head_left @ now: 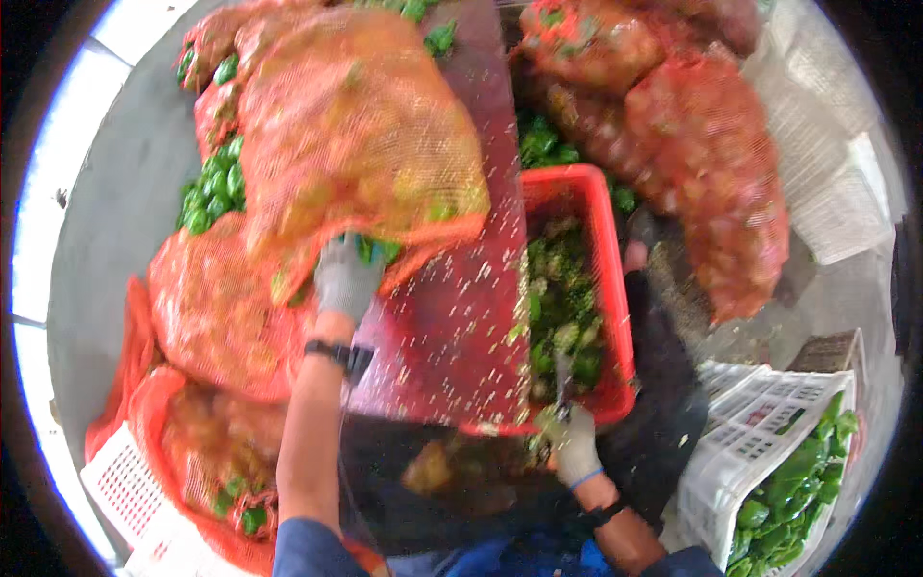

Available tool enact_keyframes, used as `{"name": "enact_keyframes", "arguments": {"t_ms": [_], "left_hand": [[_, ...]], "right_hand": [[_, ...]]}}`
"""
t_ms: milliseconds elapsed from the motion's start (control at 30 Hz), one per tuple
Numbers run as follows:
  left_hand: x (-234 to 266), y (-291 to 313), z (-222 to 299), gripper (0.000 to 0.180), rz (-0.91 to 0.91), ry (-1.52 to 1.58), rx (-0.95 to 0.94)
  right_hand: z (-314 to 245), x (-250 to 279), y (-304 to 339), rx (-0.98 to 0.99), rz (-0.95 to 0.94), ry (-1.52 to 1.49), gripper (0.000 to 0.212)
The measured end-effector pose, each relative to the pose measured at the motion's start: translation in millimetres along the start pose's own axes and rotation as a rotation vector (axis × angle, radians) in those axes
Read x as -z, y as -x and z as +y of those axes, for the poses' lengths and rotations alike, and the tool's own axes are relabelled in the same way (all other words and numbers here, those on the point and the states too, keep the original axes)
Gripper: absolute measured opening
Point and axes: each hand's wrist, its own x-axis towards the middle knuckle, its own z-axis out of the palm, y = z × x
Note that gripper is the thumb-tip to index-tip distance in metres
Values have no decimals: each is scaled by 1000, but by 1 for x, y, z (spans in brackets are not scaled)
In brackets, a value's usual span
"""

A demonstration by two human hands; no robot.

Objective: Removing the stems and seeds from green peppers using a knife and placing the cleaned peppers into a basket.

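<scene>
My left hand [344, 277], in a grey glove, reaches into the mouth of a large orange mesh sack [361, 135] lying on the dark red board. Green peppers [385, 251] show right beside its fingers, whose tips are hidden in the sack's mouth. My right hand [577, 450], in a pale glove, is closed around a small knife [563, 375] with its blade pointing away from me. That hand is at the near edge of a red plastic crate [625, 361], which holds green and pale pepper pieces [562, 279].
White scraps dot the red board [452, 356]. Filled mesh sacks [216, 298] lie at left, with loose green peppers [216, 188] beside them. Another full red sack [711, 163] leans at the far right. A white crate [721, 471] of green peppers stands at the near right.
</scene>
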Motion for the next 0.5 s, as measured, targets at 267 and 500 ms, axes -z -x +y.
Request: {"name": "enact_keyframes", "arguments": {"t_ms": [267, 500], "left_hand": [[15, -20, -1, 84, -295, 131, 125], [19, -3, 3, 84, -462, 327, 38]], "right_hand": [[45, -6, -9, 402, 6, 231, 17], [-21, -6, 6, 121, 25, 204, 21]]}}
